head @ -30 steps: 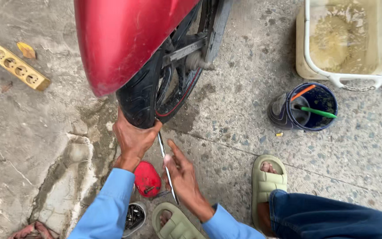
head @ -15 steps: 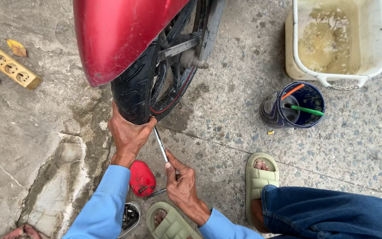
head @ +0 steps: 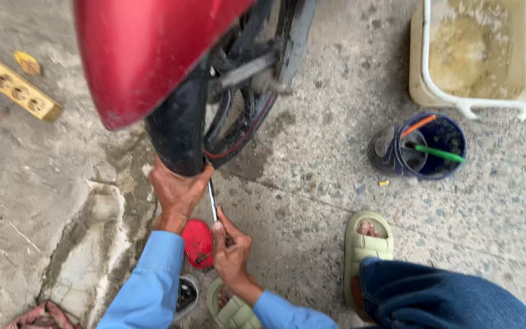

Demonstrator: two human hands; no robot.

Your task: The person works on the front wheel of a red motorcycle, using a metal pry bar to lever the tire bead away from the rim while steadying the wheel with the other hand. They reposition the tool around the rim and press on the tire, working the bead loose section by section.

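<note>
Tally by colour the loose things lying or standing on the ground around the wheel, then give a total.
Red: 1, lid
Yellow: 2, socket strip, leaf
Blue: 1, cup
White: 1, tub
Green: 2, sandals
Total: 7

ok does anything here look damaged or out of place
Yes: the concrete floor is cracked and broken up left of the left hand, and a yellow socket strip lies loose on it. The tub holds murky water.
</note>
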